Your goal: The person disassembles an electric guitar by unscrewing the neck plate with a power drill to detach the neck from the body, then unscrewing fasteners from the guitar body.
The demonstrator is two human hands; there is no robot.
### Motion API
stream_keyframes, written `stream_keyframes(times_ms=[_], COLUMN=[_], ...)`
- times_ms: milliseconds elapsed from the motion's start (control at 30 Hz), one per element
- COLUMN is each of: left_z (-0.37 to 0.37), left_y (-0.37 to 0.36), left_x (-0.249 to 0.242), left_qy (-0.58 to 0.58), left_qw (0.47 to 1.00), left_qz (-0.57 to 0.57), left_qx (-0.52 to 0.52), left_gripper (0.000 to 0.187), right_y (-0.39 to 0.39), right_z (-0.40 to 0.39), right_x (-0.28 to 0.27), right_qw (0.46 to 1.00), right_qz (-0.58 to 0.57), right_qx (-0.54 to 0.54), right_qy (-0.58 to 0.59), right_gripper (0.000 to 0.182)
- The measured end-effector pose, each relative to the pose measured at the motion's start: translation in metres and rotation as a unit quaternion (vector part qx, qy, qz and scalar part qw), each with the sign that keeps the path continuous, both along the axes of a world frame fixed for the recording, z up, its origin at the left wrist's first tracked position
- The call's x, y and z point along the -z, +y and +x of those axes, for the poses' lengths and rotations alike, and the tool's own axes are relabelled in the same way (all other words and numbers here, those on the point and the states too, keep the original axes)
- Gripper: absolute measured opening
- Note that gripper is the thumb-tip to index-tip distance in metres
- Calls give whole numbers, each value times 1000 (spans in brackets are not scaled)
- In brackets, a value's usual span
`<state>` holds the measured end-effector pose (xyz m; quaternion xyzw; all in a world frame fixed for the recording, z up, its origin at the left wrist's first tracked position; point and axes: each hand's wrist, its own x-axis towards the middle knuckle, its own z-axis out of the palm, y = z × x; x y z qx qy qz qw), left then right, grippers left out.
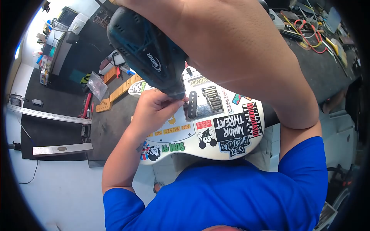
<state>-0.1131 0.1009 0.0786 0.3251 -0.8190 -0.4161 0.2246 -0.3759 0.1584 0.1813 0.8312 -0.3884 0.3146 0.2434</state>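
A dark teal power drill point(144, 50) points down at the white electric guitar body point(246, 144), which is covered in stickers. My right hand point(158, 7), partly cut off by the top edge, grips the drill from above. Close to the drill's tip, the thumb and fingers of my left hand point(163, 107) are pinched together over the body; what they hold is hidden. Just right of the fingertips sits a black single-coil pickup point(192, 104). Beyond it is the metal bridge point(212, 99) with its row of saddles.
A wooden guitar neck point(120, 92) lies on the dark workbench to the left, near a plastic bag point(97, 86). Metal straightedges point(61, 149) rest farther left. Red cables point(310, 36) and assorted tools crowd the upper right bench.
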Motion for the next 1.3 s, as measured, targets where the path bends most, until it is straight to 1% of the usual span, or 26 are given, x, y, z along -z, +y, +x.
stream_keyframes(times_ms=[133,233,333,433,533,633,733,833,933,1033,1233,1300], left_z=[-2,1,-3,-1,-1,2,-2,-1,0,-3,-4,-4], left_y=[0,-3,-1,-2,-3,-4,-1,0,-2,1,1,0], left_x=[2,3,4,3,6,7,2,3,3,1,-3,-1], left_qy=[11,-10,26,12,24,18,47,65,49,66,31,42], left_qw=[1000,1000,1000,1000,1000,1000,994,989,992,989,992,991], left_qz=[-6,-16,5,1,17,23,96,128,118,133,122,128], left_qx=[7,10,5,4,-3,3,-18,-24,-14,-17,-21,-20], left_gripper=[19,18,16,15,14,16,17,17,16,17,17,18], right_y=[2,2,0,-1,-1,-2,-2,-2,-2,-3,-2,-3], right_z=[4,9,12,14,16,16,17,17,17,18,18,18], right_x=[0,-1,-2,-2,-1,-1,1,0,0,0,0,-1], right_qw=[1000,1000,1000,1000,1000,1000,1000,1000,1000,1000,1000,1000], right_qz=[-1,-4,0,0,4,4,8,7,5,5,2,2], right_qx=[-5,-8,-9,-9,-11,-10,-13,-14,-15,-15,-14,-16], right_qy=[8,12,14,16,17,18,18,18,16,17,17,19], right_gripper=[57,57,57,57,57,57,57,57,57,58,58,58])
